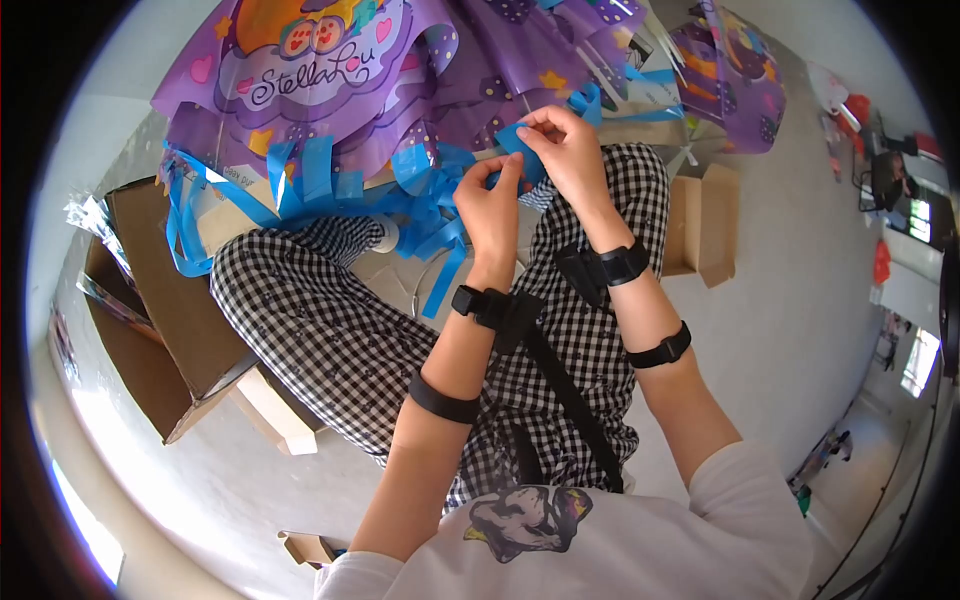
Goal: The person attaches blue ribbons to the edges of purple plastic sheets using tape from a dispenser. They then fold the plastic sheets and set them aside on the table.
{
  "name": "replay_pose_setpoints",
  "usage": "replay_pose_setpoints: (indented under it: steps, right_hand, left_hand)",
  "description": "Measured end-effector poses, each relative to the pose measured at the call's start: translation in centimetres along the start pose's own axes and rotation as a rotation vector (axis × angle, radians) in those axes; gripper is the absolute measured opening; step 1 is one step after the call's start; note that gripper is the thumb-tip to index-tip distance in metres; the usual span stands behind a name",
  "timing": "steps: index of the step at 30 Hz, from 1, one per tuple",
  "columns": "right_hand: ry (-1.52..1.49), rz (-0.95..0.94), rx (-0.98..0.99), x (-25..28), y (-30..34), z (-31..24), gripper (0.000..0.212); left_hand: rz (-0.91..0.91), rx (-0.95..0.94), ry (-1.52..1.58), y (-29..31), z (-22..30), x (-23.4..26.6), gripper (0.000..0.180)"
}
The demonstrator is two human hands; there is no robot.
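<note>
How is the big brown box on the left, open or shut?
Open: the inside of the big brown box shows, with shiny wrapping at its opening.

"what sort of place was it?"

"a plain indoor room, perhaps a home or a makeshift workroom; the view did not settle which."

"what showed that?"

"a smooth pale floor (790, 270) ran up to a light wall (115, 115), and what looked like windows (920, 362) glowed on the right."

"and the handiwork?"

"open cardboard boxes (175, 300) stood about the floor, and a purple printed sheet (225, 130) trailing blue strips (318, 170) was spread before a person with bent knees. red items (881, 262) and other blurred clutter lined the right edge."
</note>
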State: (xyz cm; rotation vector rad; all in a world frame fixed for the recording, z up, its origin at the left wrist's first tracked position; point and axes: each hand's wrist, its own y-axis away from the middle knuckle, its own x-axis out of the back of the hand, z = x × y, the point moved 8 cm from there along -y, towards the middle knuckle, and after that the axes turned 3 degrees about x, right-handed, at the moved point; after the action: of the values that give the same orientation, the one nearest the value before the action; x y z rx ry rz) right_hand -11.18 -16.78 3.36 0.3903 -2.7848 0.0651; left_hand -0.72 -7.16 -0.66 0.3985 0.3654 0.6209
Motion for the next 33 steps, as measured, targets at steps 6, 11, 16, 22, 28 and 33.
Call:
replay_pose_setpoints:
  steps: [6,11,16,22,28,33]
  right_hand:
    - [0.455,-0.055,0.061,-0.1,0.7,-0.7,0.022]
    - [0.593,-0.034,0.049,1.1,1.5,-0.9,0.028]
    - [0.655,0.065,-0.032,3.4,1.5,0.0,0.030]
    - [0.169,-0.018,-0.047,1.4,1.0,0.6,0.028]
    - [0.017,0.009,-0.044,-1.6,0.8,1.0,0.026]
    - [0.249,0.118,-0.078,-1.6,1.0,0.1,0.018]
  left_hand:
    - [0.109,-0.441,-0.633,1.3,3.0,-0.2,0.039]
    - [0.011,-0.636,-1.125,1.7,2.8,-0.4,0.062]
    - [0.018,-0.669,-1.295,2.4,3.6,0.4,0.065]
    - [-0.023,-0.719,-1.193,2.5,4.1,0.7,0.062]
    - [-0.029,-0.495,-1.119,1.5,3.4,1.8,0.058]
    - [-0.018,-0.483,-1.120,1.0,4.0,2.5,0.055]
